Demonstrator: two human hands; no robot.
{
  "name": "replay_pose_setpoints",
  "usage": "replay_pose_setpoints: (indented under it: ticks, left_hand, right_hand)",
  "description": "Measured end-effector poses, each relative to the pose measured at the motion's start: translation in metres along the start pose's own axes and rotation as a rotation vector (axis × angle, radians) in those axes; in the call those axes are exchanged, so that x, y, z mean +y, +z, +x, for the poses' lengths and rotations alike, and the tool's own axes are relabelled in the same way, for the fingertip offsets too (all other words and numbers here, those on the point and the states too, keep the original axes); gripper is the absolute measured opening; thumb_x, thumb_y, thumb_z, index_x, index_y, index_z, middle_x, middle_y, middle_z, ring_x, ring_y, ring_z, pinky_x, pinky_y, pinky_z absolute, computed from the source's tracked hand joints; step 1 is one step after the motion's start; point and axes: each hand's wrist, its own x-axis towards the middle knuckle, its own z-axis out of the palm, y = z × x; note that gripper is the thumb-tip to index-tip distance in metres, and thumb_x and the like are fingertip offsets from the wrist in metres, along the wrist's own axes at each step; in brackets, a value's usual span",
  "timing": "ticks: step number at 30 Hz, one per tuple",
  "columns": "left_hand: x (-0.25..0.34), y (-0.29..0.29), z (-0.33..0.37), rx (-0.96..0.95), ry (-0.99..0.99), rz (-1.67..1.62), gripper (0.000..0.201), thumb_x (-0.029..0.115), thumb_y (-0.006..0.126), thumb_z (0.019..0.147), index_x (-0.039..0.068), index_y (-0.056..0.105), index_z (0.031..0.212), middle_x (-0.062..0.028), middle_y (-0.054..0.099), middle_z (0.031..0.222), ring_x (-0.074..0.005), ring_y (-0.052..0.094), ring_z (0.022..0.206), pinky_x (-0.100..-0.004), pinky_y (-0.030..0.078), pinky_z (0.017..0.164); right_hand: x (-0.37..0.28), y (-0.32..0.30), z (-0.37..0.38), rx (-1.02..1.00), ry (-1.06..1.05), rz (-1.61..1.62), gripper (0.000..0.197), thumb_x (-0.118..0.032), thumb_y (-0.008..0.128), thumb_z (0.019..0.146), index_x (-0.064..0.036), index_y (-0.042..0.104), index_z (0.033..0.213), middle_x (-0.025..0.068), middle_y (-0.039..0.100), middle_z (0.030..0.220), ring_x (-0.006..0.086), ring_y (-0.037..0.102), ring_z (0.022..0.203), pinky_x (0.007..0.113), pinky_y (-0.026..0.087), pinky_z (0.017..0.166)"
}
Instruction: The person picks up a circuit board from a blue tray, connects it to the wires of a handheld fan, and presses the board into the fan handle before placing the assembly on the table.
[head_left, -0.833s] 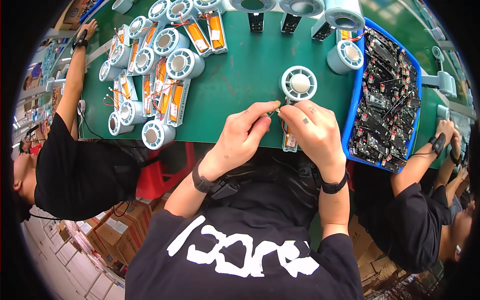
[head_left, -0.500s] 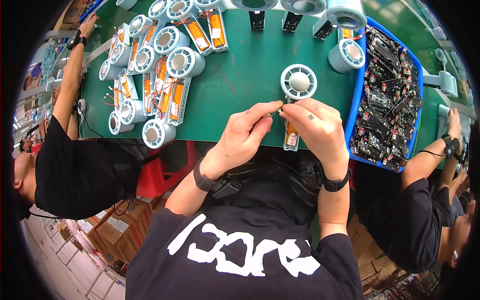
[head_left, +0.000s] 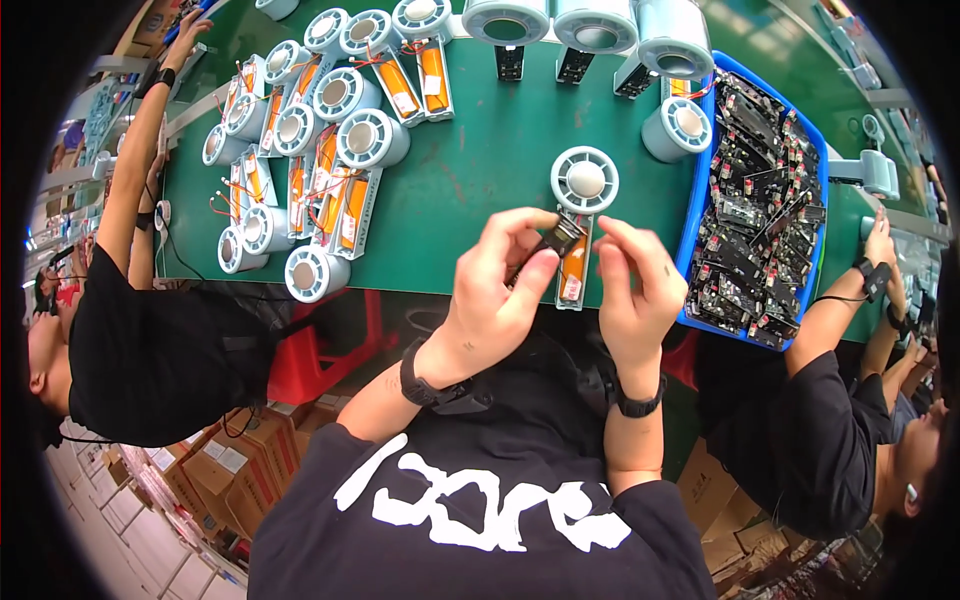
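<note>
Left hand curled, thumb and fingertips pinched on a small dark circuit board held just above the green table; board tilted, long axis roughly 8-to-2 o'clock, upper end pointing toward 2. Touching the board's right edge, a white fan unit lies flat on the table: round fan head at 12 o'clock, orange battery tray trailing to 6, so long axis runs 12-to-6, sitting between both hands. Right hand half closed, fingers bent inward at 10 o'clock toward the tray's upper end, fingertips touching or just beside it; cannot tell if it actually grips anything. Both wrists carry black bands. At 10 o'clock from the left hand, well apart, a cluster of finished fan units with orange trays, mixed orientations. At 12 o'clock along the far edge, pale blue tape rolls. At 3 o'clock of the right hand, a blue bin filled with dark circuit boards. Other people's arms at far left and far right.
</note>
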Motion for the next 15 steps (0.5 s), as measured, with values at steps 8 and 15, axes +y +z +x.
replay_pose_setpoints:
  ticks: [8, 15]
  left_hand:
    - [0.005, 0.002, 0.003, -0.349, 0.256, 0.042, 0.027, -0.004, 0.062, 0.093, -0.001, 0.064, 0.12, -0.009, 0.064, 0.099, -0.0154, 0.064, 0.081, -0.0266, 0.053, 0.071]
    - [-0.007, 0.004, 0.037, -0.087, 0.693, 0.66, 0.038, -0.001, 0.078, 0.073, 0.005, 0.071, 0.11, -0.007, 0.065, 0.097, -0.0232, 0.063, 0.08, -0.0338, 0.053, 0.074]
  right_hand:
    - [-0.008, -0.022, -0.009, -0.071, 0.615, 0.602, 0.023, 0.0, 0.068, 0.092, 0.003, 0.063, 0.114, 0.0057, 0.067, 0.094, 0.0105, 0.066, 0.078, 0.022, 0.052, 0.068]
    - [0.0, -0.019, -0.01, -0.146, 0.731, 0.654, 0.02, -0.005, 0.063, 0.093, 0.002, 0.06, 0.112, 0.0055, 0.064, 0.091, 0.0068, 0.057, 0.061, 0.019, 0.042, 0.052]
